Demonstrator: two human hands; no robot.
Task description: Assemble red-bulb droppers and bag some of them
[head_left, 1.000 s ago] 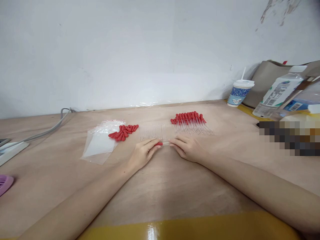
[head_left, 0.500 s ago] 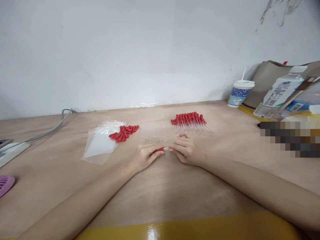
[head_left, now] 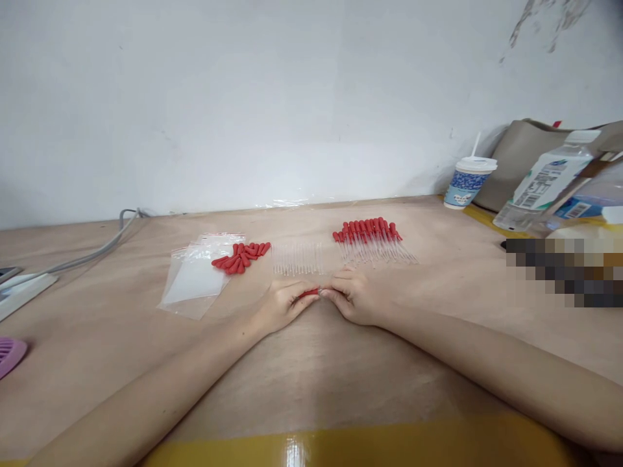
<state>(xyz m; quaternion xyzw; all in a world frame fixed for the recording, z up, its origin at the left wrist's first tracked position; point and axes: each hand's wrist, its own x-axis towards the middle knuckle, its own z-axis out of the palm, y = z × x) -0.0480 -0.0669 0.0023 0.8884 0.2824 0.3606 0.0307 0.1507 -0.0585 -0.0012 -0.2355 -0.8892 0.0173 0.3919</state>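
Low over the middle of the table, my left hand (head_left: 283,305) pinches a red rubber dropper bulb (head_left: 309,293). My right hand (head_left: 354,297) meets it from the right, its fingers closed on a thin clear glass dropper tube (head_left: 320,291). Most of the tube is hidden by my fingers; its end is at the mouth of the bulb. Beyond my hands lies a row of bare glass tubes (head_left: 298,259). Left of that row is a pile of loose red bulbs (head_left: 241,258). To the right lie several droppers with red bulbs on their tubes (head_left: 370,235).
Clear zip bags (head_left: 197,279) lie flat under the edge of the bulb pile. A grey cable (head_left: 100,258) and a pink slotted object (head_left: 10,355) are at the left. At the back right stand a paper cup (head_left: 468,183), a plastic bottle (head_left: 548,181) and a grey bag (head_left: 509,155).
My right hand has shifted left along the tube until its fingertips are close to the bulb, so less glass shows. My left hand has stayed in place.
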